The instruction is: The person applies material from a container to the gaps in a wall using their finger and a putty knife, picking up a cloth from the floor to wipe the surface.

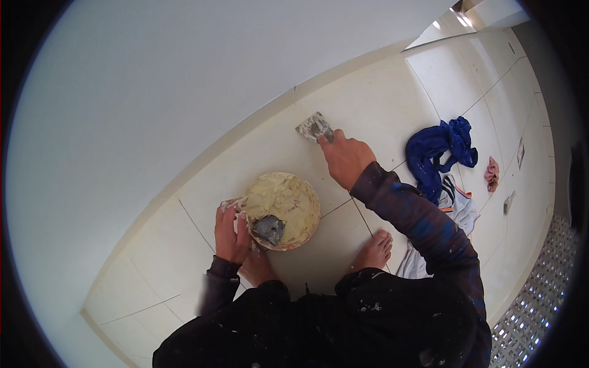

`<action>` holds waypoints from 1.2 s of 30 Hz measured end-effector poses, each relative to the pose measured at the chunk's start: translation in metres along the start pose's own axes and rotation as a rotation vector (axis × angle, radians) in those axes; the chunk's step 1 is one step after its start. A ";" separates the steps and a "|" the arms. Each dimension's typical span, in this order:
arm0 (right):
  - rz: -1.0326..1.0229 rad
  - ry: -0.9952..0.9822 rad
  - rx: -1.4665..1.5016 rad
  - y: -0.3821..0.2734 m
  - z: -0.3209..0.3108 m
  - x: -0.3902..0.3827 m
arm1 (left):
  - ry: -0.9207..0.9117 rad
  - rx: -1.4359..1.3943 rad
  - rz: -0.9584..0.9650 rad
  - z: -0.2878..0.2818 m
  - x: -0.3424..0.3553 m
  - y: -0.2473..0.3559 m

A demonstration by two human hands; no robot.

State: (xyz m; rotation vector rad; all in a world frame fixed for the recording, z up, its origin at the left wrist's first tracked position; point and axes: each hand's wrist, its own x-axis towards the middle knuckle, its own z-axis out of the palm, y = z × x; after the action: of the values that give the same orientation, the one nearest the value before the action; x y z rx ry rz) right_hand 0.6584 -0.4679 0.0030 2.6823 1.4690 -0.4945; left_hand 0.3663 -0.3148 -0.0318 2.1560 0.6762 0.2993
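Note:
A round bucket (319,216) of pale yellow putty (281,199) stands on the floor between my hands, in front of my feet. My right hand (347,158) is closed on the handle of a putty knife (314,127), its wide blade smeared with putty and pointing toward the wall, beyond the bucket. My left hand (231,238) is beside the bucket's left rim, fingers bent and closed. At its fingertips is a pinkish-white, putty-smeared piece (234,203) that I cannot make out. A dark grey object (269,229) lies on the putty by the near left rim.
A white wall (165,80) with a low skirting runs along the left and far side. On the tiled floor (362,92) to the right lie a dark blue cloth (429,150), a whitish garment (459,205) and a small pink cloth (492,174). My bare feet (375,250) stand close to the bucket.

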 end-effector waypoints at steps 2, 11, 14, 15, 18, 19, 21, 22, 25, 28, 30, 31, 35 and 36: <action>-0.018 -0.009 0.012 0.011 -0.016 -0.012 | 0.000 0.005 -0.036 -0.002 -0.003 -0.001; 0.111 0.164 -0.071 0.079 -0.027 0.039 | -0.059 0.011 -0.024 0.001 0.008 0.000; 0.119 0.109 -0.068 0.080 -0.027 0.048 | -0.062 0.001 -0.026 -0.003 0.010 0.001; 0.120 0.108 -0.068 0.083 -0.025 0.049 | -0.063 0.001 -0.026 -0.002 0.010 0.001; 0.098 0.102 0.003 0.094 -0.022 0.043 | -0.087 -0.014 -0.061 -0.001 0.007 0.000; 0.052 0.010 -0.004 0.097 -0.027 0.038 | -0.083 -0.001 -0.059 -0.001 0.004 0.001; 0.005 -0.076 -0.014 0.093 -0.037 0.032 | -0.075 0.012 -0.053 -0.001 0.004 -0.002; 0.025 -0.032 0.027 0.086 -0.040 0.029 | -0.073 0.015 -0.054 -0.001 0.003 -0.005; 0.076 0.043 0.057 0.081 -0.042 0.034 | -0.086 0.001 -0.052 0.004 0.008 -0.002; 0.108 0.060 0.060 0.070 -0.028 0.043 | -0.107 0.009 -0.050 0.009 0.012 0.004; 0.107 0.058 0.062 0.066 -0.025 0.043 | -0.100 0.028 -0.042 0.006 0.015 0.004; 0.080 -0.010 0.058 0.066 -0.025 0.035 | -0.087 0.023 -0.031 0.005 0.015 0.002; 0.059 -0.078 0.033 0.089 -0.045 0.023 | -0.022 0.006 -0.056 -0.002 0.012 -0.003; 0.066 -0.079 0.029 0.099 -0.046 0.024 | -0.026 0.000 -0.052 -0.003 0.010 -0.004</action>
State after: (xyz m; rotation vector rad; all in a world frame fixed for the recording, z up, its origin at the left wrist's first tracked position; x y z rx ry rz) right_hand 0.7638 -0.4939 0.0282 2.6890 1.3591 -0.6142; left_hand 0.3720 -0.3053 -0.0334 2.1345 0.7167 0.2434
